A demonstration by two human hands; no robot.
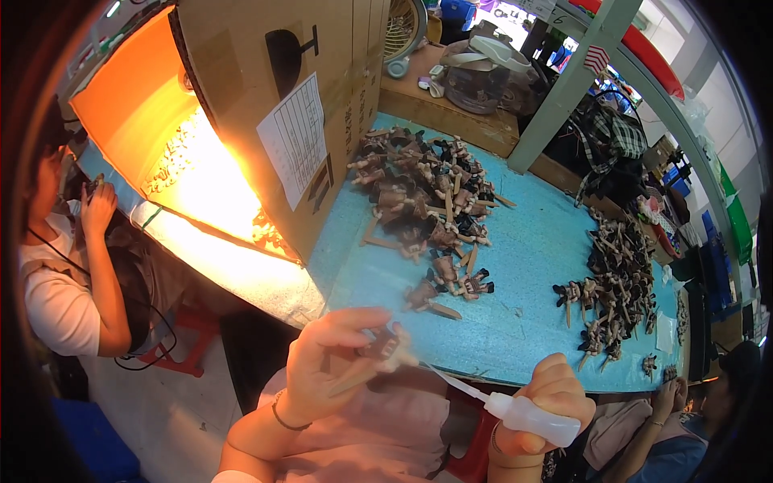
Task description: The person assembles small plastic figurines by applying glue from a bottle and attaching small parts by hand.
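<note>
My left hand (316, 358) is closed in a pinch on a small brown and flesh-toned figurine (385, 348), which is blurred. A flat wooden stick (352, 378) slants down from it beside the palm. Wrapped round a white squeeze bottle (531, 420), my right hand (557, 390) points its long thin nozzle left, the tip at or close to the figurine; contact cannot be made out. Beyond my hands, a pile of similar figurines (435, 189) with wooden sticks lies on the blue tabletop (523, 322). Several lie loose at its near edge.
A second figurine pile (620, 282) lies to the right. At the left stands a large cardboard box (233, 48), brightly lit inside, with a paper sheet (294, 141) on its side. A metal post (564, 97) rises behind. Other people sit at far left and lower right.
</note>
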